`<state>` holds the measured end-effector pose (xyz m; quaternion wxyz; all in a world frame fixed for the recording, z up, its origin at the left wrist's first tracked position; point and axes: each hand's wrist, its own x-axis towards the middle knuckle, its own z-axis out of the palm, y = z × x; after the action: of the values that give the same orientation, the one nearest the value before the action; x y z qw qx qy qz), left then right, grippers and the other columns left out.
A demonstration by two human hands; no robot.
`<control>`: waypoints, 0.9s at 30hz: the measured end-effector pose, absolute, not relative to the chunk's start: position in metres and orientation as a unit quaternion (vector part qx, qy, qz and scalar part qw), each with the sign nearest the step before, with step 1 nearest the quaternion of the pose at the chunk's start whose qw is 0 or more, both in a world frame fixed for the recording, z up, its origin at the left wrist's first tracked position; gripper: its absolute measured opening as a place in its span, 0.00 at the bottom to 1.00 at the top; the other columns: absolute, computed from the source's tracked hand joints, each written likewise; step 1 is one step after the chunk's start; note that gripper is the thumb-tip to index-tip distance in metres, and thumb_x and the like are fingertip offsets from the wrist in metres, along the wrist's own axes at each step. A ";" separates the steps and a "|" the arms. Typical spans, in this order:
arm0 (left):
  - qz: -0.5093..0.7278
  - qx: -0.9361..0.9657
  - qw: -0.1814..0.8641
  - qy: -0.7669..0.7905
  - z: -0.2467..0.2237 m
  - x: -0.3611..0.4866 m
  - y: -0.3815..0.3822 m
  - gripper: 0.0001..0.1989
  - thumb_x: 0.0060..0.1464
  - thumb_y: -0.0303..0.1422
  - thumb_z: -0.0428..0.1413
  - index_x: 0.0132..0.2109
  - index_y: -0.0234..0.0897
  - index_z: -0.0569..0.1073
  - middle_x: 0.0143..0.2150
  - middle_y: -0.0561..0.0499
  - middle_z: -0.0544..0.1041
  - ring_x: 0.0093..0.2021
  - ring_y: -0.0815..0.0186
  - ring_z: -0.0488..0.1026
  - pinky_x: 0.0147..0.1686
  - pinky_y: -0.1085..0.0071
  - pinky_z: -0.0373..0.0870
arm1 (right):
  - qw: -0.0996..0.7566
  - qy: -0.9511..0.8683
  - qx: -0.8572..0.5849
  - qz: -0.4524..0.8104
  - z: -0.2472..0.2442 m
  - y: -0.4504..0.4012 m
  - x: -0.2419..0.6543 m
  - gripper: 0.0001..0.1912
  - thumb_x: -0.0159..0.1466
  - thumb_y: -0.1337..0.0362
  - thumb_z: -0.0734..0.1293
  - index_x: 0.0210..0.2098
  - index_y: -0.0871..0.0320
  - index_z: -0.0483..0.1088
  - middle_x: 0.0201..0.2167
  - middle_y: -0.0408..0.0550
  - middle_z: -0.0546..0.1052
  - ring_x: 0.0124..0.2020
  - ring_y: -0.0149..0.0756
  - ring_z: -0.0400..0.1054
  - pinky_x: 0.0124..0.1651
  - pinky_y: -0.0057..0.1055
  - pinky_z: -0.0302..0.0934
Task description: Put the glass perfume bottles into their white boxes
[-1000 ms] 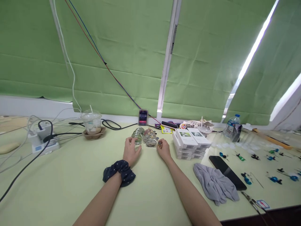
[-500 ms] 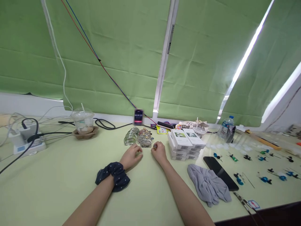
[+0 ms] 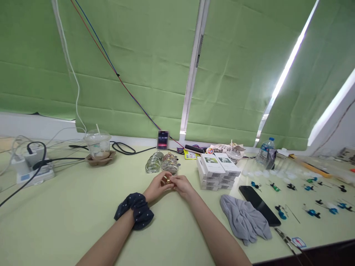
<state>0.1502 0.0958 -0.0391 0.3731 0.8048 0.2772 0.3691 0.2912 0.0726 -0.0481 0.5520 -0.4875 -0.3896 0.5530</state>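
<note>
My left hand and my right hand meet above the middle of the table. Between their fingertips is a small shiny gold-coloured object, mostly hidden, so its exact kind does not show. The left fingers curl around it, and the right thumb and fingers pinch its right side. Just beyond the hands stand two rows of rounded glass pieces: a clear row on the left and a brownish row on the right. Small dark discs lie beside the brownish row.
Stacked white boxes stand to the right, with a grey cloth, a black phone and pliers nearer the edge. Several blue and black small parts lie far right. At left are a plastic cup and a power strip.
My right hand has moved left to meet my left hand, bringing a small object from beside the glass rows. My left fingers have closed in around the gold-coloured object.
</note>
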 end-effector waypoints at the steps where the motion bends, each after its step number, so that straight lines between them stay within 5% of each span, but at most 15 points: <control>1: 0.375 0.797 0.386 0.274 -0.039 0.150 0.097 0.17 0.48 0.39 0.59 0.44 0.37 0.69 0.38 0.51 0.73 0.35 0.64 0.72 0.33 0.69 0.70 | 0.552 -0.378 -0.468 0.578 -0.048 0.072 0.290 0.17 0.46 0.56 0.74 0.21 0.63 0.67 0.15 0.41 0.67 0.16 0.23 0.57 0.21 0.23 0.50; 10: 0.444 0.720 0.442 0.296 -0.036 0.147 0.102 0.19 0.40 0.40 0.65 0.37 0.33 0.74 0.30 0.50 0.77 0.30 0.65 0.73 0.33 0.68 0.72 | 0.545 -0.317 -0.371 0.683 -0.047 0.067 0.288 0.16 0.52 0.59 0.74 0.23 0.65 0.69 0.17 0.43 0.69 0.18 0.22 0.59 0.24 0.22 0.54; 17: 0.491 0.674 0.437 0.338 -0.035 0.140 0.110 0.19 0.45 0.47 0.59 0.37 0.36 0.74 0.34 0.48 0.78 0.34 0.62 0.75 0.37 0.66 0.73 | 0.575 -0.326 -0.373 0.651 -0.052 0.069 0.291 0.13 0.49 0.63 0.76 0.26 0.67 0.73 0.20 0.48 0.73 0.20 0.24 0.63 0.25 0.23 0.57; 27: 0.504 0.683 0.342 0.403 -0.053 0.141 0.130 0.20 0.52 0.44 0.50 0.46 0.35 0.70 0.25 0.55 0.67 0.24 0.66 0.68 0.27 0.68 0.67 | 0.707 -0.311 -0.395 0.497 -0.061 0.080 0.296 0.21 0.42 0.52 0.75 0.20 0.61 0.65 0.23 0.48 0.76 0.14 0.18 0.50 0.16 0.20 0.40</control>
<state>0.1415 0.1295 -0.0532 0.3420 0.6833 0.4028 0.5039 0.2961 0.0796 -0.0608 0.7072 -0.3955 -0.3111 0.4967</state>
